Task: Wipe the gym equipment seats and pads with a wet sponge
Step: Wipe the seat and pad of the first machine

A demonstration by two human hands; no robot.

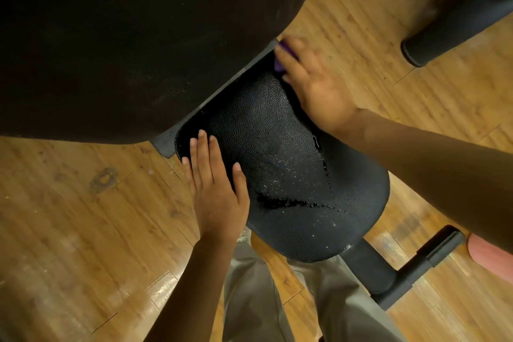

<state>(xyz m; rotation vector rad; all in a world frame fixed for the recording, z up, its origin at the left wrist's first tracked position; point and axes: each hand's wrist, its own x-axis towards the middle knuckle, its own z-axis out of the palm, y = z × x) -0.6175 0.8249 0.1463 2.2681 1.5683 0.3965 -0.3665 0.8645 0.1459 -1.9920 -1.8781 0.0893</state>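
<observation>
A black textured seat pad [291, 164] fills the middle of the head view, streaked with water and droplets. My right hand [313, 83] is blurred at the seat's far right edge and grips a purple sponge [279, 64], of which only a small part shows under the fingers. My left hand [216, 189] rests flat on the seat's near left edge with its fingers straight. A large black back pad [125, 36] rises above the seat and covers the upper left.
Wooden plank floor [69, 230] lies all around. A black metal frame [410, 266] runs out from under the seat at lower right. A black padded roller [449, 33] sits at the upper right. My grey trousers [277, 300] are below the seat.
</observation>
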